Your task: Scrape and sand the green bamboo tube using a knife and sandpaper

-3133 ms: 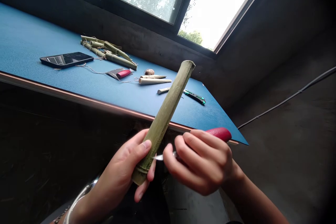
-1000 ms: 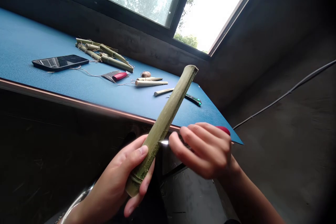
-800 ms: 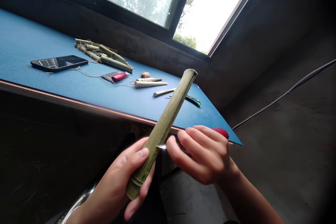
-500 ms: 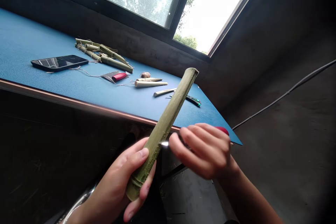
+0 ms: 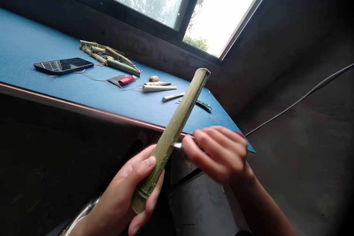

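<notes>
My left hand (image 5: 125,186) is wrapped round the lower end of a green bamboo piece (image 5: 177,121), thumb on top and fingers beneath. The bamboo slants up to the right, and its right edge looks rough and scraped. In my closed right hand (image 5: 217,155), slightly blurred, is a knife (image 5: 177,145). Only its short shiny blade and a bit of red handle show; the rest is hidden by my fingers. The blade's tip meets the bamboo's right edge, a little above my left thumb.
Beyond my hands is a blue table (image 5: 110,101). On it lie a phone (image 5: 65,65), a pile of bamboo pieces (image 5: 121,65), a red-handled blade (image 5: 125,80), a twine ball (image 5: 153,79), pale sticks (image 5: 159,88) and a utility knife (image 5: 204,106). A cable (image 5: 301,99) hangs at right.
My right hand and the knife have moved a little up and to the right along the bamboo's edge. My left hand and the bamboo are nearly still.
</notes>
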A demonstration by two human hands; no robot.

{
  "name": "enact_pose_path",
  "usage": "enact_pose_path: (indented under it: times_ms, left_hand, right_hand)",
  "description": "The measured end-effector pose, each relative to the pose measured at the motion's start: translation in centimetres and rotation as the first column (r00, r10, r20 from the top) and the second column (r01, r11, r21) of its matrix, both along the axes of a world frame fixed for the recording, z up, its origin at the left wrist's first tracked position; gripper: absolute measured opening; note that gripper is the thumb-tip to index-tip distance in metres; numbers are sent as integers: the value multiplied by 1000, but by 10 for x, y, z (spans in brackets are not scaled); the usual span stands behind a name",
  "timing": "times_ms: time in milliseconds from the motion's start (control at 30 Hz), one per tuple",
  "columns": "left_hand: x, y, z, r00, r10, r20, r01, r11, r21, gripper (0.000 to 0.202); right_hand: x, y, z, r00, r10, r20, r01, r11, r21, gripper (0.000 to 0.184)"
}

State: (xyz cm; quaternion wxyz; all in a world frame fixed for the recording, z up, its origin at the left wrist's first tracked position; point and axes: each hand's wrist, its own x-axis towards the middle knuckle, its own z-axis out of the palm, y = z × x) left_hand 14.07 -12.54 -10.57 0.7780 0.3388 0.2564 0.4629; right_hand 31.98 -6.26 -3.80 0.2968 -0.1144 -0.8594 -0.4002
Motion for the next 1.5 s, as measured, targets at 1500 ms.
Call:
enact_pose_path:
  times_ms: [1500]
  left_hand:
    - [-1,0,5,1000,-25,-9,25,1000,-1,41]
  right_hand:
    - [-3,0,-3,1000,23,-11,-23,999,-26,6]
